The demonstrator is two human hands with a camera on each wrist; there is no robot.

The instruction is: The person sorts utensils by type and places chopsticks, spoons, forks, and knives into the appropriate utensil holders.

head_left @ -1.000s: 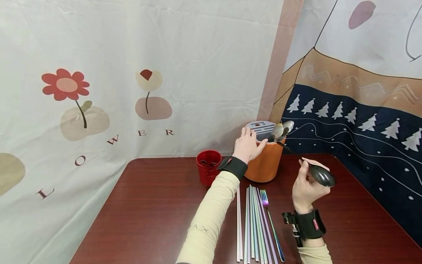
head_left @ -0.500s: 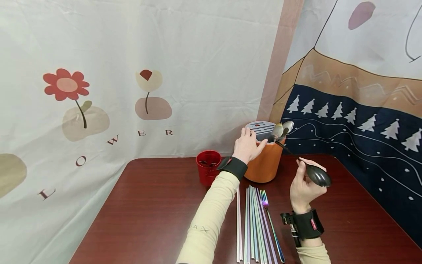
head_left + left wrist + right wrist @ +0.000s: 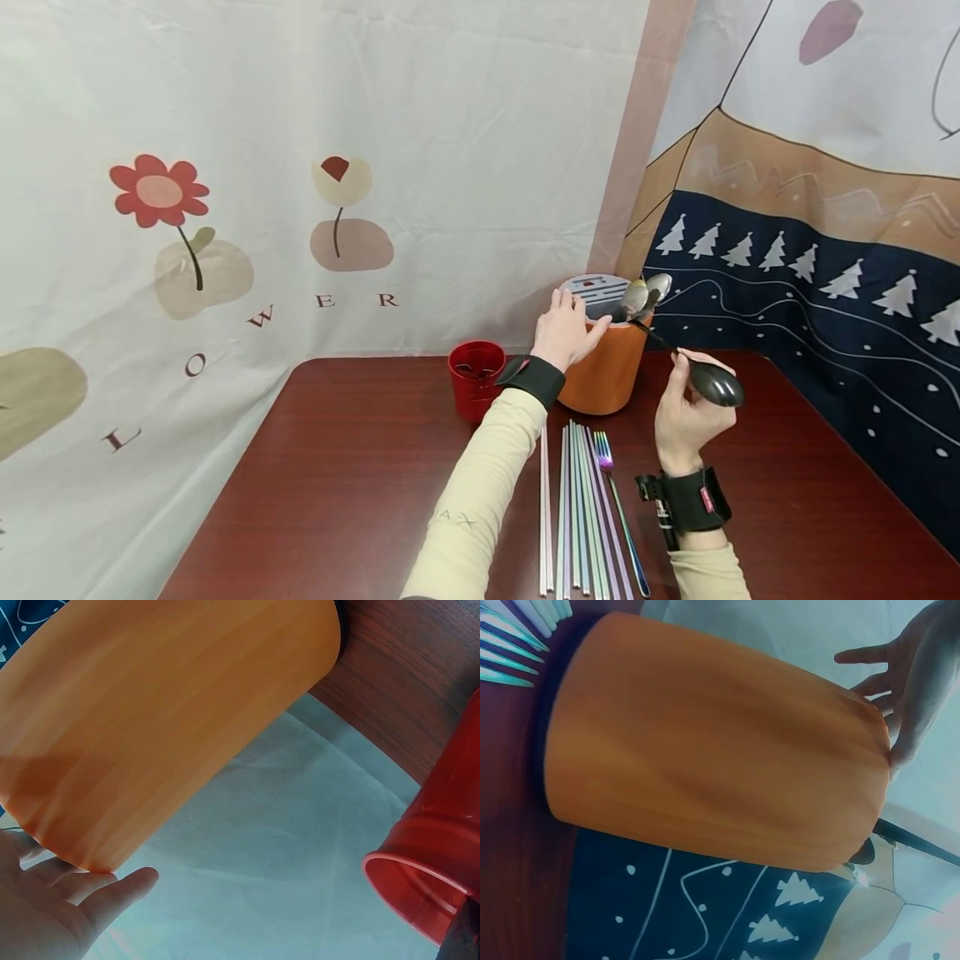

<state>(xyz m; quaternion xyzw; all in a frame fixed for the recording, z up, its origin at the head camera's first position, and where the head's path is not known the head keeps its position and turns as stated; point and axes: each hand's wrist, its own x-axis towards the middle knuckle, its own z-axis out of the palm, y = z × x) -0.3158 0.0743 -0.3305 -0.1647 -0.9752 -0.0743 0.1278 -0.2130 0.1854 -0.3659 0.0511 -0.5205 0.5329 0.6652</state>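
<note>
Since a second ago, the right hand (image 3: 686, 417) had carried the dark spoon (image 3: 714, 383) up and inward, so its handle tip now reached the rim of the orange holder (image 3: 606, 367) at the back of the desk (image 3: 337, 483). I saw that hand pinching the spoon just behind the bowl, fingers curled round the neck. The left hand (image 3: 564, 332) had stayed flat against the holder's near side, fingers straight and thumb spread, steadying it. I judged the spoon stiff, light and smooth enough to twist in a loose pinch, so a hold on the neck or mid-handle seemed best; the holder looked light and likely to slide without that bracing palm. Two silver spoons (image 3: 645, 293) already stood in it beside a slotted grey insert (image 3: 596, 292). A red cup (image 3: 476, 379) sat just left of it, and iridescent chopsticks (image 3: 573, 508) and a fork (image 3: 617, 508) lay near the front edge. I could not tell which slot the handle was aimed at, and both wrist views showed little beyond the holder's wall.
</note>
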